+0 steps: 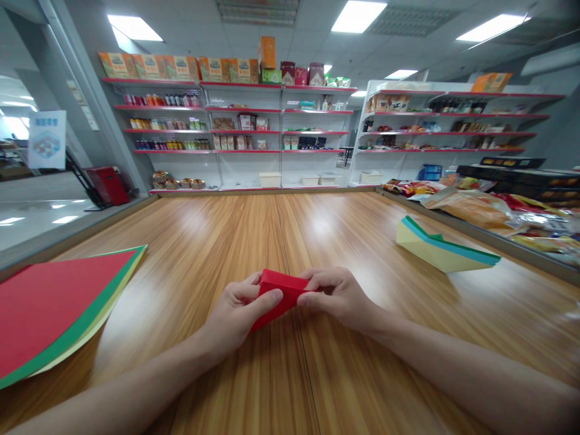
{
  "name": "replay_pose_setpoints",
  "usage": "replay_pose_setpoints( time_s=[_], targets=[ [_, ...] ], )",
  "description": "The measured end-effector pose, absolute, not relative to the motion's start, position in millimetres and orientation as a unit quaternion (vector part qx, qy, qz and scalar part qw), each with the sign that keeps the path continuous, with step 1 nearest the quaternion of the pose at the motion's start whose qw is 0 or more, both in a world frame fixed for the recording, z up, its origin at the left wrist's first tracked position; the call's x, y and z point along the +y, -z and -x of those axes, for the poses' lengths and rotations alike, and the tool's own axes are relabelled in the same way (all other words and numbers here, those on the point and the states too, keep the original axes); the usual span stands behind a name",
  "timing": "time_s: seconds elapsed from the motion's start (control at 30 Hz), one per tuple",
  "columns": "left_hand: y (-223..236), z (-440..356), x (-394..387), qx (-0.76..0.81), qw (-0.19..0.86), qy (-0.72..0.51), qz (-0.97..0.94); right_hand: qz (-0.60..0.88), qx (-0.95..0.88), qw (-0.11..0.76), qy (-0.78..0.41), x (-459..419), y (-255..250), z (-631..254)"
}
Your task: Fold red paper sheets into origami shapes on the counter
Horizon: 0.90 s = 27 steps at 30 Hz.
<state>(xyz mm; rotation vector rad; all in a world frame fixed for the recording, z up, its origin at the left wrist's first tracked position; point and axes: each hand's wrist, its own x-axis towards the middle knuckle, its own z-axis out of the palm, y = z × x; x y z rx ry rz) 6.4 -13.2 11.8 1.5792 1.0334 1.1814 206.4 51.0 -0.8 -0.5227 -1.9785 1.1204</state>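
The left hand (242, 308) and right hand (338, 296) angled inward above the worktop (217, 235), midway between its side edges, thumbs on the near side, both pinching a folded red paper (287, 302). Its long axis ran roughly sideways, the top edge dipping toward the worktop's right edge. Fingers (322, 279) covered both ends; its far face was hidden, and the worktop's near edge was cut off.

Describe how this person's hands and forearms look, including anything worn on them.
The left hand and right hand are ungloved, with no ring in sight, though some fingers are partly hidden. The left forearm and right forearm are bare as far as the picture shows: no sleeve, watch, bracelet, cable or clear marking is visible.
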Motion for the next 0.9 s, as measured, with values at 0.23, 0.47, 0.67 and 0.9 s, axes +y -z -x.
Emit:
replay_pose_setpoints(
  time_s=[0.23, 0.47, 0.67, 0.9],
  targets=[
    [-10.2, -5.1, -11.9, 0.42, 0.421, -0.491, -0.636, 0.204, -0.792, 0.375, -0.436, 51.1, 1.0, -205.3],
    [-8.7, -4.3, -10.6, 0.445, 0.408, -0.475, -0.64, 0.234, -0.773, 0.358, -0.468, 52.9, 3.3, -209.7],
    [-7.2, -2.6, -8.9, 0.449, 0.378, -0.456, -0.669, 0.229, -0.772, 0.358, -0.472, 54.1, 4.0, -209.8],
    [-7.9, -3.1, -9.6, 0.479, 0.343, -0.475, -0.654, 0.211, -0.696, 0.398, -0.56, 54.4, 6.4, -207.0]
  ],
)
